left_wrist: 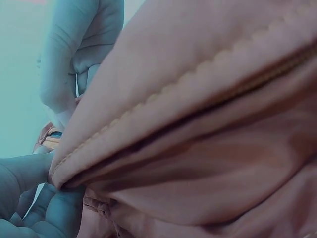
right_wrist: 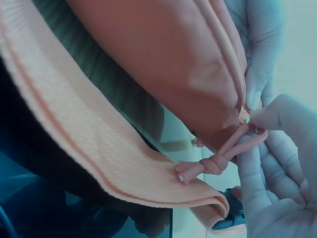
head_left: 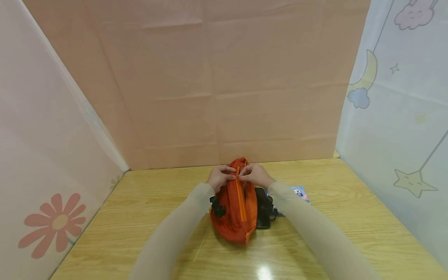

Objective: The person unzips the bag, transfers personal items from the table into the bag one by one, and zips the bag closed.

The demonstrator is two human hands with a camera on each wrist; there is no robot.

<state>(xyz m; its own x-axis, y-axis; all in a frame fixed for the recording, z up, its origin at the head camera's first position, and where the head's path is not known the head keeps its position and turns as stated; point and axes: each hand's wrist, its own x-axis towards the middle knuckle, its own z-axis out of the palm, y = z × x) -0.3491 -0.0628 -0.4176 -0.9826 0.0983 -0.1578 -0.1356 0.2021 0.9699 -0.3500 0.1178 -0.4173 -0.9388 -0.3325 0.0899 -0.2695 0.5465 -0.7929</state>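
Here, the left hand (head_left: 219,177) pinches an orange bag (head_left: 229,217), the right hand (head_left: 258,175) its cord pull (right_wrist: 214,164) — table (head_left: 150,217) wide leftward, back edge near.

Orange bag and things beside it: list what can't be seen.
Head: inside of the bag, hidden by its fabric.
Head: part of the blue printed item, behind the right sleeve.
Left wrist: rest of the bag, beyond the right edge.
Right wrist: where the cord attaches, covered by the right hand.
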